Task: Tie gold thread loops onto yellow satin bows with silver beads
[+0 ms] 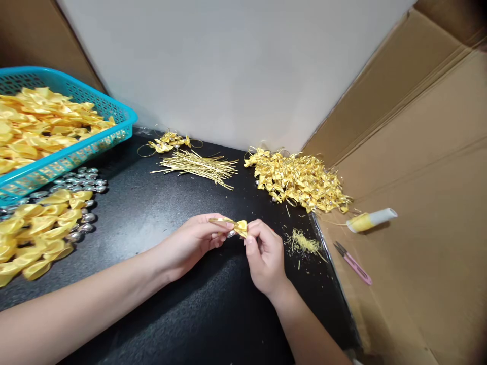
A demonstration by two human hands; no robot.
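Observation:
Between my two hands, above the black table, is a small yellow ribbon bow with a loop of gold cord and a silver bead under it. My left hand pinches the bow's left side, where the cord loop stands over the fingers. The thumb and forefinger of my right hand are closed on the bow's right end. Beyond my hands lies a bundle of cut gold cords. Fingers hide part of the bow.
A blue basket of yellow bows stands at left, near loose bows and silver beads. Corded bows lie in a large pile and a small pile. Thread scraps, pink thread snips and a thread spool are at right.

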